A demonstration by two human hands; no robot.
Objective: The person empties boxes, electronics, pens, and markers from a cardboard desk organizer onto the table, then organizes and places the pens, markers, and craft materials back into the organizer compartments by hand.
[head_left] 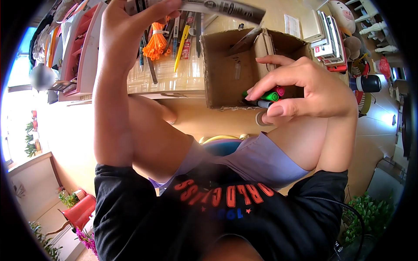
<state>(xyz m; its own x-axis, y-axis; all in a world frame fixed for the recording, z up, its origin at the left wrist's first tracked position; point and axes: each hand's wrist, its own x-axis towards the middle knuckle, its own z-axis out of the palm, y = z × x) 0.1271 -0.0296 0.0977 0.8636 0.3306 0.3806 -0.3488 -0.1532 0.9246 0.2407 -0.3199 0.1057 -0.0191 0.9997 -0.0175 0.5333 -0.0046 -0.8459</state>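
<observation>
At the top of the view, my left hand (146, 17) is closed round a marker (224, 9) with a pale barrel and a dark end. The marker points to the right, above the far side of a cardboard box (226, 89). My right hand (305, 82) is over the box's right side, its thumb and fingers apart. Just beyond those fingertips, inside the box, lie a green marker (272, 95), a pink-ended marker (280, 90) and a grey one (264, 104). Whether my right fingertips touch them I cannot tell. A cardboard divider (263, 45) splits the box.
Left of the box, pens surround a bundle of orange strands (156, 43), with a yellow pen (180, 50) nearby. A pink-and-white shelf unit (78, 52) stands at the left. Books (328, 43) and a plush toy (342, 15) are at the right. The box sits at the table's near edge.
</observation>
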